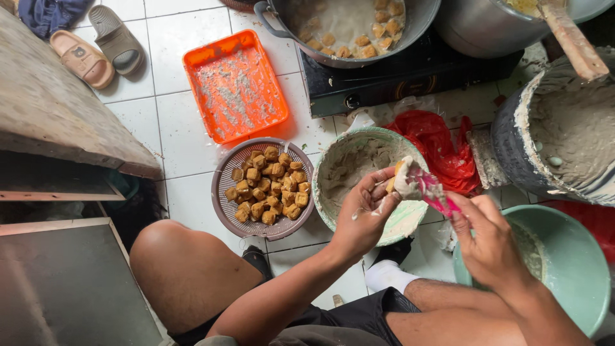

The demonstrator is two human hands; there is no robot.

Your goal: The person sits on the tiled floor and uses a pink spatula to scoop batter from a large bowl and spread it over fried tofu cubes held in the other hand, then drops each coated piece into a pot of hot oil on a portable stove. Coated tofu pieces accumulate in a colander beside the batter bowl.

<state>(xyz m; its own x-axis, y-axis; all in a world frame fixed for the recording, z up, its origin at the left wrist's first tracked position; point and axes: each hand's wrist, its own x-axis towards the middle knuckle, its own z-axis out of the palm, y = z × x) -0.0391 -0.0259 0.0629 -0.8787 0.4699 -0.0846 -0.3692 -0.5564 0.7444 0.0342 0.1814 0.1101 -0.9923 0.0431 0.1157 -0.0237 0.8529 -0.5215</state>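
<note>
Crouched on the white tiles, the person cups a small fried tofu piece [393, 184] in the left hand [364, 214], fingers curled closed around it, over the pale green bowl of grey paste [333, 168]. The right hand [490, 240] pinches the handle of a pink spatula [430, 189], whose paste-laden tip presses against the tofu. Just left of the bowl sits a round basket of fried tofu cubes [264, 187]; beyond it lies an orange tray [234, 85].
</note>
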